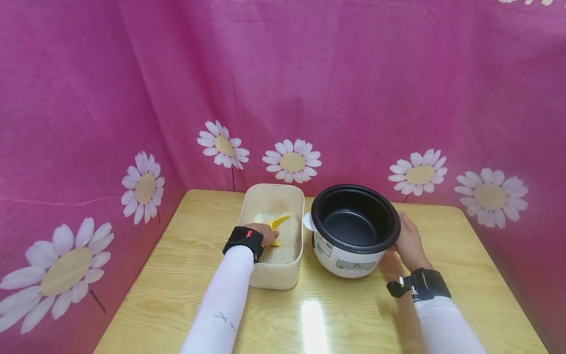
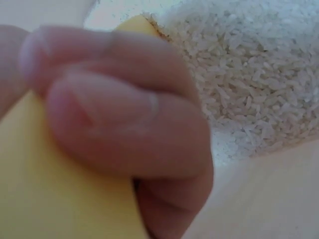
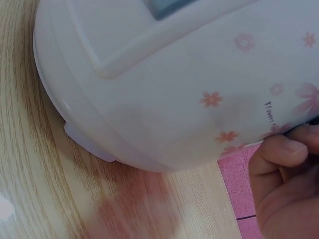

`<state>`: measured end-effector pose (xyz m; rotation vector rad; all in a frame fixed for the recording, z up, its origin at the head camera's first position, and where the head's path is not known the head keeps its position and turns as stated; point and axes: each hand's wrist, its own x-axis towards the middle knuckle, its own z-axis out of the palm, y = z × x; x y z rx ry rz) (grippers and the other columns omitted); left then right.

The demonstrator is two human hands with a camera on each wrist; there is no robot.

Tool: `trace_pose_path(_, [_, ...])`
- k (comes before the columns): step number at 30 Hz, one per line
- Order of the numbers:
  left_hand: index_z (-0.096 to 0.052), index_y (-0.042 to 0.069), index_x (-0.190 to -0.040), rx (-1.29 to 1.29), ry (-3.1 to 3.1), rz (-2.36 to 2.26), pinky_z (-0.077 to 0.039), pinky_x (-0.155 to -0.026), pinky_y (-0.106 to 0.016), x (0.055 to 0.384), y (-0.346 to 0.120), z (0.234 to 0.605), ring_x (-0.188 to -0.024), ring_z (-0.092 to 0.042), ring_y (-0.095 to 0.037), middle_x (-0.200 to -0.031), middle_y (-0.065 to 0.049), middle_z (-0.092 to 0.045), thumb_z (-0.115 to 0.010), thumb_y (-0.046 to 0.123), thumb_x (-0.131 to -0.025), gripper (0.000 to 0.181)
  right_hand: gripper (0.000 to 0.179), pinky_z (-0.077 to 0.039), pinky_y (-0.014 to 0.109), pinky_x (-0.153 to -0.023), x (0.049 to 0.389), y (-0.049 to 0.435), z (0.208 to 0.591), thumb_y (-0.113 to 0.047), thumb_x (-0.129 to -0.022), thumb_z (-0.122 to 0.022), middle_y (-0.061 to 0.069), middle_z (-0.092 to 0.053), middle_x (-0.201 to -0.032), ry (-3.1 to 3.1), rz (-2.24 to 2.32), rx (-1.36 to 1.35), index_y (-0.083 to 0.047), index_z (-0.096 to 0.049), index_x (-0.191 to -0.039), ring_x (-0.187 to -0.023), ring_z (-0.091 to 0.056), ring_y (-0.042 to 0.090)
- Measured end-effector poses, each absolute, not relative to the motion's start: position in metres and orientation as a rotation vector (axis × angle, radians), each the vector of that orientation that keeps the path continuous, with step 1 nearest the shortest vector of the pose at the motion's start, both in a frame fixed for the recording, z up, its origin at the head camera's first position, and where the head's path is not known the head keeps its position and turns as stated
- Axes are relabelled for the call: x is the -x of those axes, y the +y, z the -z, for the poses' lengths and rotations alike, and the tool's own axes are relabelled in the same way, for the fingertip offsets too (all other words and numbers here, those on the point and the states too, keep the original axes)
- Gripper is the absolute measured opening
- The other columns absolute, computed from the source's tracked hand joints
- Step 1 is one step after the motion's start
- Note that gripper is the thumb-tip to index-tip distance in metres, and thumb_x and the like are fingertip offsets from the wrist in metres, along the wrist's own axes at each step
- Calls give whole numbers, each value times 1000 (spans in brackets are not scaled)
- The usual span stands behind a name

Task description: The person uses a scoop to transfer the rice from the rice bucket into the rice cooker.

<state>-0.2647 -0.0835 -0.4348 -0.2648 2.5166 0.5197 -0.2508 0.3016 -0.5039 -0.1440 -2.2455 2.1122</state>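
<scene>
A yellow scoop (image 1: 278, 221) is in my left hand (image 1: 264, 233), which reaches inside a cream plastic bin (image 1: 276, 276). Curled fingers grip the scoop's yellow handle (image 2: 70, 184) in the left wrist view, beside white rice (image 2: 254, 74). To the right of the bin stands a white rice cooker (image 1: 325, 258) with a dark inner surface (image 1: 349, 226) and no lid on top. My right hand (image 1: 410, 241) holds the cooker's right side near the rim. Bent fingers (image 3: 281, 152) meet the flower-printed wall (image 3: 174, 109) in the right wrist view; their tips are partly hidden.
Both vessels stand on a light wooden table (image 1: 185, 295), close together near its back edge. A pink curtain (image 1: 309, 73) with daisies hangs behind and along the sides. A white tab (image 1: 309, 222) juts from the cooker toward the bin.
</scene>
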Motion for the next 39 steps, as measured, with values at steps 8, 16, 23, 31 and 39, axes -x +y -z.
trace_pose_path(8, [-66,11,-85,251,2504,-457,-39,-63,-31,285,-86,458,-67,-53,-21,-73,-4,-55,-54,59,-100,52,25,-39,27,-48,251,301,505,-44,-110,-44,-12,-48,-67,-2272,-2079,146,-22,-56,-112,-52,-44,5])
trace_pose_path(16, [-63,10,-83,182,2556,-411,-39,-65,-28,265,-83,435,-68,-51,-17,-71,-1,-50,-50,46,-105,44,26,-40,26,-49,250,300,503,-44,-109,-44,-12,-49,-68,-2280,-2094,176,-22,-56,-116,-53,-44,6])
trace_pose_path(23, [-60,9,-78,79,2606,-358,-35,-68,-29,258,-82,427,-71,-47,-17,-71,-1,-46,-46,37,-105,41,27,-41,27,-50,249,301,502,-48,-108,-43,-12,-49,-69,-2294,-2071,183,-24,-56,-112,-53,-45,6])
trace_pose_path(31, [-67,6,-86,43,2597,-372,-35,-64,-25,264,-82,432,-63,-45,-15,-68,0,-49,-44,35,-106,42,28,-42,28,-51,247,302,504,-49,-108,-44,-12,-49,-70,-2277,-2111,164,-23,-55,-114,-55,-46,6])
trace_pose_path(39, [-67,5,-89,76,2565,-414,-38,-62,-24,272,-84,439,-65,-49,-16,-74,-3,-55,-41,35,-106,42,28,-41,27,-49,250,300,503,-48,-108,-46,-11,-50,-69,-2259,-2100,140,-22,-57,-113,-53,-46,5])
